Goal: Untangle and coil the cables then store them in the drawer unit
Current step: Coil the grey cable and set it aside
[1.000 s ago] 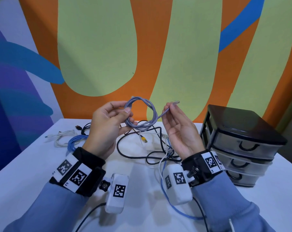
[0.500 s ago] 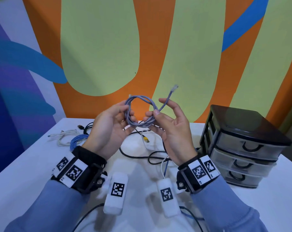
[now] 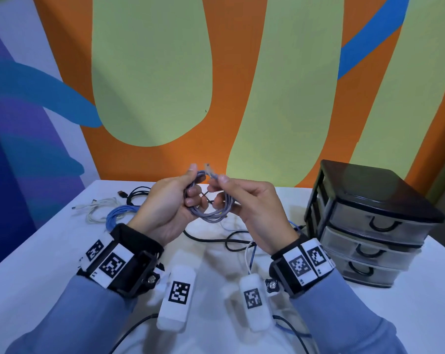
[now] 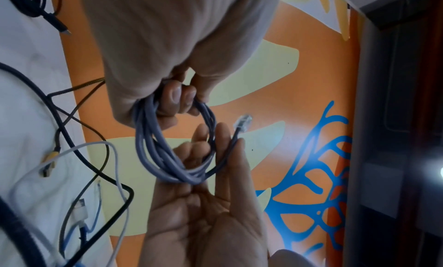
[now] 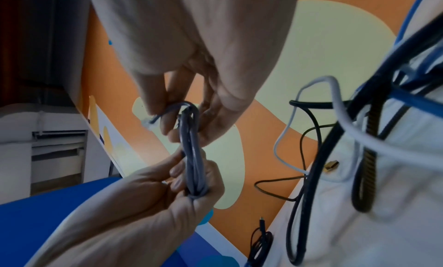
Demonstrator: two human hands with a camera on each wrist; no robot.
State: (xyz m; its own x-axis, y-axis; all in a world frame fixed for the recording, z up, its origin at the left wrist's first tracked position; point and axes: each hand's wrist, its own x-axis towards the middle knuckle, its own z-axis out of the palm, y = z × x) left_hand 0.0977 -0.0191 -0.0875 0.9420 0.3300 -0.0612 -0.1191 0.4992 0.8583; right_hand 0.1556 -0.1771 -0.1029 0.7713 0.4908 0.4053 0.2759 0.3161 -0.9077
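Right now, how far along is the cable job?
Done: blue cable and white cable lie coiled on the table. In hand: both hands hold the grey cable, coiled, free plug end loose. Left: tangled black cable; drawer unit drawers all closed.

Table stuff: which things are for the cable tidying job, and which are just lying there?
For the job: grey cable, held by left hand and right hand; black cable; blue cable; white cable; drawer unit.

Just lying about: nothing I can see.
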